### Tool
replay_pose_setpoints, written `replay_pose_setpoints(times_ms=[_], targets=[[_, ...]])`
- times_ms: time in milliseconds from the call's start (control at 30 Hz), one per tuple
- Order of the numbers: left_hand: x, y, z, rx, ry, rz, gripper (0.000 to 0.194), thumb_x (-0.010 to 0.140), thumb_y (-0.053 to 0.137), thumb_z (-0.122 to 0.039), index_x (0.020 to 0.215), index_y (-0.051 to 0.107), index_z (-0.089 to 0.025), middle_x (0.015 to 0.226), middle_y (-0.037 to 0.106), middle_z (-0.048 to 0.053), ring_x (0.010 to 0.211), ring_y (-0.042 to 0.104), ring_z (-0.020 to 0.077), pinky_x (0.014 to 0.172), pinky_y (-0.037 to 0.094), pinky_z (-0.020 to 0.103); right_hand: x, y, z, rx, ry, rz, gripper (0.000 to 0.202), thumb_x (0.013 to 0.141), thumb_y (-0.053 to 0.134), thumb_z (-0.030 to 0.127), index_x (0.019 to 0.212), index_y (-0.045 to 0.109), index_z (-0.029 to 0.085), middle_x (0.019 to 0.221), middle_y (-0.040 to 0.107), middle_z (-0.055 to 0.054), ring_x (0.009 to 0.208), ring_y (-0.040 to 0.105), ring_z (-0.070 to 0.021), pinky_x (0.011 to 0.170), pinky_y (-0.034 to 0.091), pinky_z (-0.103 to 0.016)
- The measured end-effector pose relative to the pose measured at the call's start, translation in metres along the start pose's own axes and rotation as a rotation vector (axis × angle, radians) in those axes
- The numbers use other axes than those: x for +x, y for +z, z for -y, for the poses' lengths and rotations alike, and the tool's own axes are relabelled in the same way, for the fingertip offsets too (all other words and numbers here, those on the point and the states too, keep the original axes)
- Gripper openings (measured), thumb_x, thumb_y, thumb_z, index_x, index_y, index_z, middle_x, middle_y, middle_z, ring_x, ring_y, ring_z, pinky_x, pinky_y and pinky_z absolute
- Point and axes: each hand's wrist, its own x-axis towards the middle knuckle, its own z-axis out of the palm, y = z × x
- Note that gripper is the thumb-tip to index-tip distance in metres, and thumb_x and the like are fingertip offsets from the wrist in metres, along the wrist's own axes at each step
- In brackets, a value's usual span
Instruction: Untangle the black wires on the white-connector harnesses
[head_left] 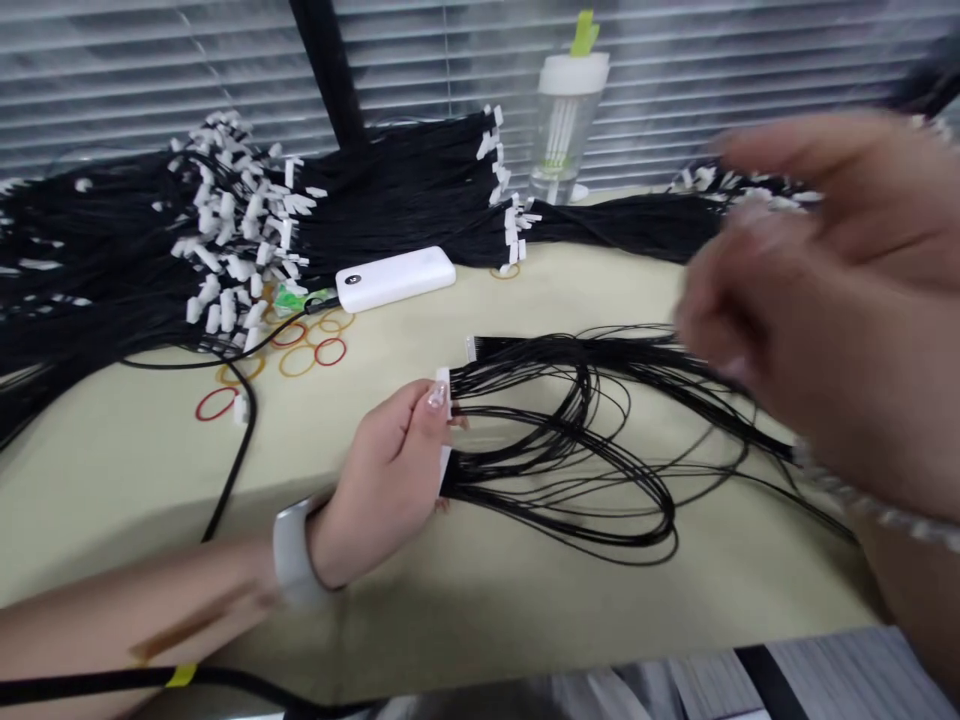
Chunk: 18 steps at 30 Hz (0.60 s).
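Observation:
My left hand [394, 470] is closed on the white connectors [443, 395] at the ends of a black wire bundle [570, 440], thumb pressed on the upper one. The looped wires trail to the right over the table. Another white connector [471, 348] lies just beyond, at the end of more black wires. My right hand [817, 260] is raised close to the camera above the wires and is blurred. Its index finger stretches out to the left, apart from the half-curled other fingers, and nothing shows in its grasp.
Large piles of black wires [405, 190] with white connectors [232, 220] line the table's back. Nearby are a white power bank [396, 279], a drink bottle [566, 130] and several rubber bands [298, 361]. A black cable [244, 450] crosses the left side. Blinds [465, 60] stand behind.

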Motion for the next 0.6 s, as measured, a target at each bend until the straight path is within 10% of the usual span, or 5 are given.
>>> replay_pose_setpoints(times_ms=[167, 600], targets=[[-0.004, -0.001, -0.002, -0.019, 0.027, 0.033, 0.032, 0.085, 0.034, -0.041, 0.069, 0.047, -0.018, 0.05, 0.039, -0.005, 0.035, 0.038, 0.0053, 0.028, 0.033, 0.014, -0.009, 0.031, 0.019, -0.046, -0.122, 0.26, 0.012, 0.081, 0.049, 0.023, 0.074, 0.056, 0.017, 0.061, 0.056, 0.004, 0.052, 0.049, -0.0033, 0.049, 0.036, -0.015], [-0.002, -0.004, -0.002, 0.097, 0.138, 0.073, 0.033, 0.088, 0.03, -0.034, 0.061, 0.041, -0.018, 0.054, 0.042, -0.003, 0.047, 0.036, 0.0084, 0.04, 0.031, 0.018, -0.024, 0.049, 0.022, -0.304, -0.309, 0.299, 0.023, 0.087, 0.034, 0.025, 0.077, 0.052, 0.016, 0.065, 0.052, 0.001, 0.058, 0.044, -0.0086, 0.053, 0.03, -0.022]])
